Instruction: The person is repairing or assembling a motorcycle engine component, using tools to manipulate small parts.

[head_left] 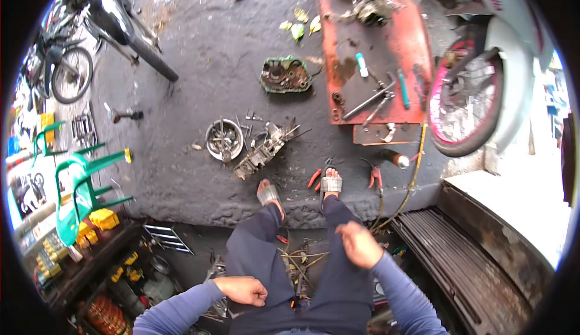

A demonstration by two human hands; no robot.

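My left hand (243, 291) rests by my left thigh, its fingers curled in and nothing seen in them. Above my right thigh is my right hand (360, 245), slightly blurred, its fingers partly hidden; I see no object in it. Beyond my sandalled feet lies a greasy metal engine casing (266, 151). A metal bowl (209, 148) full of small parts and tools stands to its left. Farther off sits another engine half (284, 74) with a green edge. Red-handled pliers (315, 178) lie beside my right foot.
A red panel (335, 51) at the right carries wrenches (370, 102) and engine parts. Near it are a spray can (396, 158), an air gun (376, 178) with a yellow hose (418, 166), and a scooter's pink-rimmed wheel (465, 93). Green plastic stools (90, 169) and motorcycles stand left.
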